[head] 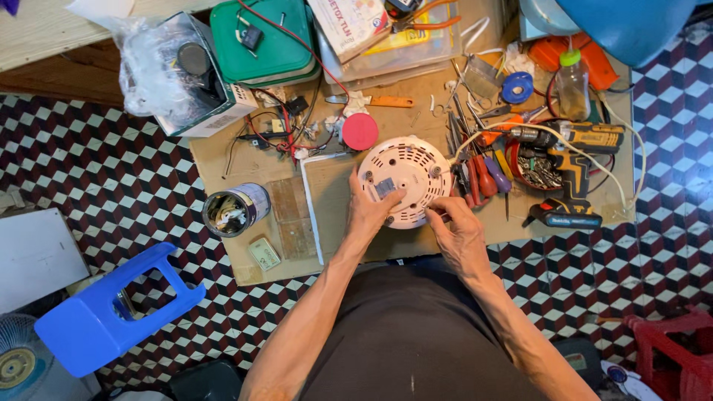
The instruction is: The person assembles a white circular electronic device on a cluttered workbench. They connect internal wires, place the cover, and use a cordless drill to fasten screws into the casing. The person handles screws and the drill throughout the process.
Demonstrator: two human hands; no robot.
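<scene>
Both hands, left [369, 210] and right [458, 230], grip the round white appliance base [405, 178] at its near rim.

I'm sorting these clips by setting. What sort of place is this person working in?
Probably a small home repair spot for electrical appliances, set up on cardboard laid over a patterned tile floor. Both hands work on a round white appliance base, with screwdrivers and a cordless drill alongside.

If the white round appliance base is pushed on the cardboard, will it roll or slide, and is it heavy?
The white round base lies flat, so it would probably slide, not roll. Its vented plastic shell suggests it is light and stiff. The left hand rests on it, which likely steadies it.
</scene>
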